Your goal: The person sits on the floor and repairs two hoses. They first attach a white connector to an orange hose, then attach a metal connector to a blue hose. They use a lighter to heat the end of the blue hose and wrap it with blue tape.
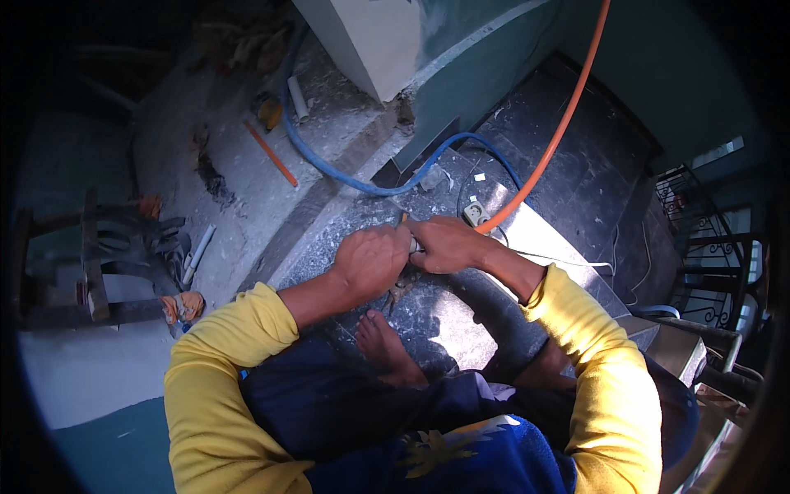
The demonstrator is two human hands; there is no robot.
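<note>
My left hand (370, 259) and my right hand (448, 241) meet over the dusty dark floor, both closed with fingers bent. Between their fingertips a small pale piece (415, 245) shows, mostly covered. A short brownish tip (404, 217) sticks up beside the left knuckles. What the piece is, I cannot make out. From the upper right an orange hose (550, 156) curves down to the back of my right hand; whether the fingers hold its end is hidden. A white power socket block (475, 214) lies just beyond the right hand.
A blue hose (346, 176) loops across the floor ahead, past a wall corner (387, 58). An orange strip (270, 154) and white pipe pieces (200, 247) lie left. A wooden frame (90, 255) stands far left, a metal railing (716, 255) far right. My bare foot (385, 346) is close below.
</note>
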